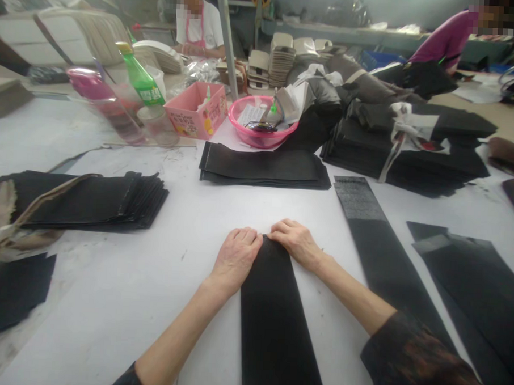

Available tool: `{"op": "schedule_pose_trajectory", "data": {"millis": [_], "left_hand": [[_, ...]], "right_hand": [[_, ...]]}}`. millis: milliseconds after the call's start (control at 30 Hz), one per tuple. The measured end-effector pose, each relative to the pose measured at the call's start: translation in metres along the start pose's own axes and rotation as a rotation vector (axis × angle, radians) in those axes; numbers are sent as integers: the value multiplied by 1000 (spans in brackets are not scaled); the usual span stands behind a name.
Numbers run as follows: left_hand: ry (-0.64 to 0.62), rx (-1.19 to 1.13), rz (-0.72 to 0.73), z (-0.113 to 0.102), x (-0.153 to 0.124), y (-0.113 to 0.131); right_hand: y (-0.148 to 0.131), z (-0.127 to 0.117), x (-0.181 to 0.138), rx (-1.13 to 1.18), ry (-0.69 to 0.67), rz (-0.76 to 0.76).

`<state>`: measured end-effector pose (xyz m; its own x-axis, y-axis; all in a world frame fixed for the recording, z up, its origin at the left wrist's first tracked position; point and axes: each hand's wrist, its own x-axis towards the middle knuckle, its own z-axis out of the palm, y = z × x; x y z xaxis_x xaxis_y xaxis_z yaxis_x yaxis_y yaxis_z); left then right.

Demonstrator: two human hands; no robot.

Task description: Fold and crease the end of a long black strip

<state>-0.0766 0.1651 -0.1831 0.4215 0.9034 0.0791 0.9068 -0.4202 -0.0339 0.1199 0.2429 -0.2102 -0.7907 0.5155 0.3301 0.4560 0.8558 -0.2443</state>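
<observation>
A long black fabric strip (277, 324) lies on the white table (158, 302), running from the near edge toward the middle. My left hand (236, 257) rests palm down on the strip's far left corner, fingers curled over its end. My right hand (296, 241) presses on the far right corner, fingers bent and close together. Both hands meet at the strip's far end.
Stacks of black fabric pieces lie at left (82, 199), ahead (264, 167) and at back right (407, 148). More black strips (382, 249) lie on the right. A pink bowl (259, 135), pink box (196, 113) and green bottle (140, 77) stand behind. Two people work at the far side.
</observation>
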Motion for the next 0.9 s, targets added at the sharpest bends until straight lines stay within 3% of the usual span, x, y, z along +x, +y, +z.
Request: {"op": "schedule_pose_trajectory", "data": {"millis": [167,467,900], "left_hand": [[-10,-7,-7,0,0,2],[-26,9,8,-2,1,2],[-34,43,32,1,6,2]], "right_hand": [[-1,-1,0,-28,-11,17],[9,-9,-6,162,-13,136],[5,-8,-10,-32,-47,5]]}}
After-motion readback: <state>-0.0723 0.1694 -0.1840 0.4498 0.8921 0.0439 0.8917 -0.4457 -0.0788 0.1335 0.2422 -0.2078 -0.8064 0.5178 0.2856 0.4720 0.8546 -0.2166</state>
